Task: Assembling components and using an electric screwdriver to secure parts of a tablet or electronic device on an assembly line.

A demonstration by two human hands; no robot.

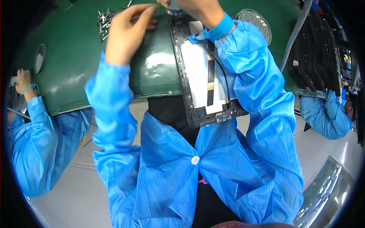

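At the green worktop [76,57], head view, the only one I had on my feed, I logged the following.

Item: left hand [131,32], raised over the worktop, fingers bent and thumb drawn toward them, blurred; I could not tell whether anything sat between them. Just beside it, a loose heap of small metal parts [105,23], silver and dark, lying directly on the green surface.

Item: right hand [201,8], wearing a blue wristband [221,27], partly cut off by the upper edge; its fingers appeared closed about a grey cylinder [173,9] near the panel's far end.

Item: black-framed panel [186,89], beneath the right forearm, its near end jutting past the worktop's edge above the lap. Upon it I recorded a white sheet [195,70], a dark strip with tan bands [210,76] and a thin black cable [225,74].

Container: round dish [269,30], beyond the right sleeve, showing a pale, beaded pattern; loose pieces or texture, I could not tell.

Container: smaller round dish [45,55], far left, interior greyish, contents too small to read.

Also noted: black slabs [313,49] ranked upright at right; a co-worker's hand [23,81] at left.
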